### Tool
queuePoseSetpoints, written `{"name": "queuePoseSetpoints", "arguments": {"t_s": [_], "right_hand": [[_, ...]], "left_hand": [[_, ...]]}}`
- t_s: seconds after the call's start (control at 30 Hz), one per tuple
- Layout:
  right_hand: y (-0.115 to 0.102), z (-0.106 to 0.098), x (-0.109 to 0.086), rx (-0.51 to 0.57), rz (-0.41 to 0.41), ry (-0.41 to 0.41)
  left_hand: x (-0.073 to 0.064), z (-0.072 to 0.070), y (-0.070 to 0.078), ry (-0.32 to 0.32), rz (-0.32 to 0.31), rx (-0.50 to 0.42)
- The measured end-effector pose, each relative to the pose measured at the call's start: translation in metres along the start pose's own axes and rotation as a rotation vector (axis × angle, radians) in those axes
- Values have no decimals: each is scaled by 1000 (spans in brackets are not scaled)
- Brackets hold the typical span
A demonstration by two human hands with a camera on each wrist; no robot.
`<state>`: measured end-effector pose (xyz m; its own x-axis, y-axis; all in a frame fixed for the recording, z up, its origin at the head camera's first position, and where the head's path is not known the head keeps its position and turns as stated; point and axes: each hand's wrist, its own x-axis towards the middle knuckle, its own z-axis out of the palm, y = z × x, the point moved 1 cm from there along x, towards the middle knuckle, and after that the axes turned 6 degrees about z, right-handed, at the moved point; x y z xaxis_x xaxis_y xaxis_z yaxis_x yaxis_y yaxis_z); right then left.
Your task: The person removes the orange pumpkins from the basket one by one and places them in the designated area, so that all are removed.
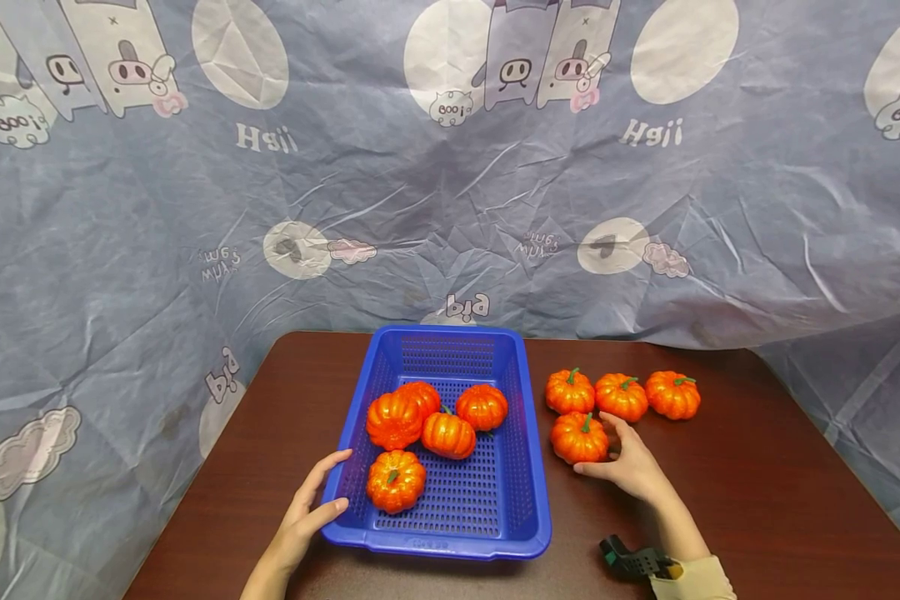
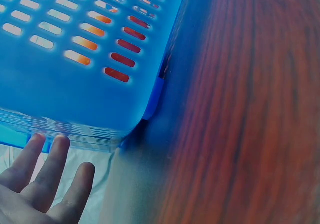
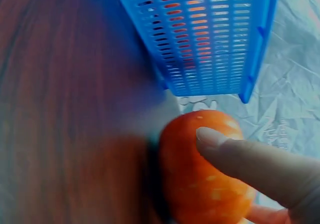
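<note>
L hand (image 1: pixel 298 518), fingers loosely spread, at blue plastic basket (image 1: pixel 435 546), L side; 5 mini pumpkins (image 1: pixel 448 436) inside. R hand (image 1: pixel 633 467) grips front pumpkin (image 1: pixel 576 438) on counter (image 1: pixel 765 475), R of basket, nr 3 others (image 1: pixel 622 400). Backdrop cloth (image 1: pixel 450 183) reads "BOO".

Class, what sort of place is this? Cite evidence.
Probably a makeshift recording corner: a wrinkled grey-blue cartoon-print sheet hangs behind a dark brown wood-grain table, which bears a perforated blue plastic basket.
</note>
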<state>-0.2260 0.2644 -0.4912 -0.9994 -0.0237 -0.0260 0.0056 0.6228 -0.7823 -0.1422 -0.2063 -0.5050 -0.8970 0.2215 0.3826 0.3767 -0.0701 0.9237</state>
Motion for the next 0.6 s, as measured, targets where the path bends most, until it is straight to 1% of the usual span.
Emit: {"name": "queuePoseSetpoints", "arguments": {"t_s": [0.07, 0.2, 0.5, 0.6], "right_hand": [[-4, -5, -2, -28, -25, 28], [-15, -15, -6, -53, -41, 75], [-50, -23, -4, 44, -81, 85], [-64, -25, -1, 70, -119, 81]], "left_hand": [[0, 0, 0, -3, 1, -5], [1, -1, 0, -7, 9, -10], [1, -1, 0, -15, 13, -22], [2, -1, -1, -19, 16, -24]]}}
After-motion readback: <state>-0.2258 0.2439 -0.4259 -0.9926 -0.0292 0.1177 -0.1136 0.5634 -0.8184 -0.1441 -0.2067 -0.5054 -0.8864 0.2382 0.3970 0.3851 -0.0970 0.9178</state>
